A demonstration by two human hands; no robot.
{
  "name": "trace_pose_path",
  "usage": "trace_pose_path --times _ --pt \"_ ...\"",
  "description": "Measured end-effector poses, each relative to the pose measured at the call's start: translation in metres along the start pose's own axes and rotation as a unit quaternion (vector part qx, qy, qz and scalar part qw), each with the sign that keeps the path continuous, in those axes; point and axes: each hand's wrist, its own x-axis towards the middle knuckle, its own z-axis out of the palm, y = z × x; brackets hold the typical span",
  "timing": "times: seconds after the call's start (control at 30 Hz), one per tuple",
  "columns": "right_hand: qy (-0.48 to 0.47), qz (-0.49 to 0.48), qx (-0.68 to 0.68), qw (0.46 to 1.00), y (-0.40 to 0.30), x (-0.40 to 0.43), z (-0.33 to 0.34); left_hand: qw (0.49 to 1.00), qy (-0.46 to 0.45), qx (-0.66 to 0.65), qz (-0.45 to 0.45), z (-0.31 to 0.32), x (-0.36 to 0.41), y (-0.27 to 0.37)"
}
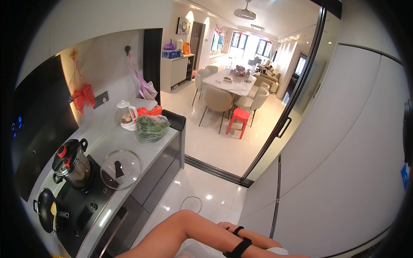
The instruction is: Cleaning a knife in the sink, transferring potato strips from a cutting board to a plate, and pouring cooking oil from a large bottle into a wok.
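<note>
My left arm is bent across the bottom of the view, and a black strap (239,248) circles it near the wrist. Only a sliver of my left hand (287,256) shows at the lower edge, its fingers out of sight. Beyond that forearm lies my right hand (226,225), partly hidden behind it, with another black strap (238,230) at its wrist. Whether either hand holds anything is not visible. White cloth (201,250) shows below my arms.
On the left counter (161,144) are a glass lid (129,164), bagged greens (151,127) and an electric kettle (126,116). A pressure cooker (75,169) and frying pan (45,209) stand at the hob (84,213). Past the sliding-door track (216,171), a red stool (240,116) stands beside the dining table (222,77).
</note>
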Motion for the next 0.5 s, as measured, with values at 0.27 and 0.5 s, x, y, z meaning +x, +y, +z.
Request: trace_pose_path --times 0.27,0.5 --pt "-0.012 0.157 0.135 0.978 0.144 -0.040 0.047 0.995 0.074 0.067 0.019 -0.064 0.030 -0.056" --pt "0.077 0.203 0.389 0.895 0.138 -0.055 0.020 0.990 -0.035 -0.032 0.131 -0.187 -0.052 -0.046"
